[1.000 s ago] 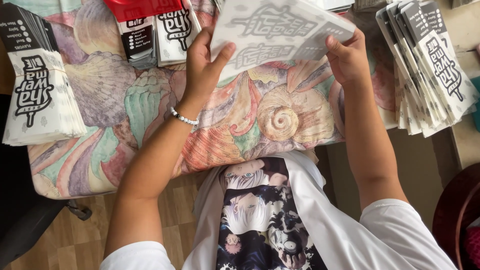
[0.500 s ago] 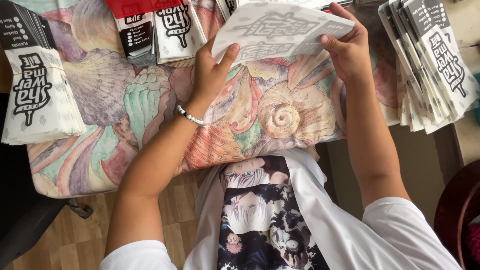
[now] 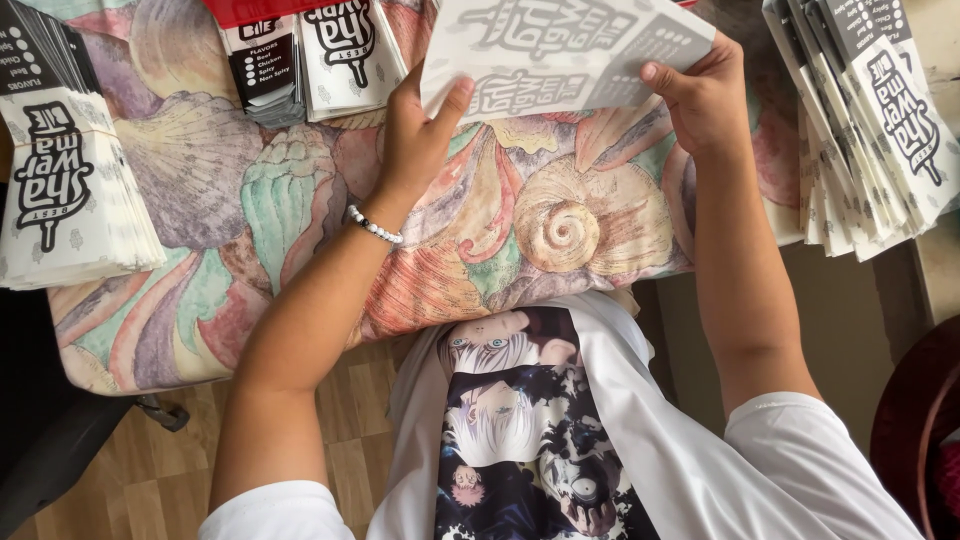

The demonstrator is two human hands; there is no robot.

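Note:
I hold a flat white paper sheet (image 3: 560, 50) with grey printing above a table covered by a seashell-patterned cloth (image 3: 560, 225). My left hand (image 3: 415, 130), with a bead bracelet at the wrist, grips the sheet's lower left edge, thumb on top. My right hand (image 3: 705, 95) pinches its right edge. The sheet's top runs out of view.
A thick stack of white and black printed paper sleeves (image 3: 65, 170) lies at the left. Two smaller stacks (image 3: 310, 55) sit at the top. A fanned stack (image 3: 870, 110) lies at the right. A wooden floor (image 3: 170, 470) and a dark round seat (image 3: 920, 420) are below.
Both hands have shifted the sheet slightly right and flatter; my left thumb now lies over its lower left edge.

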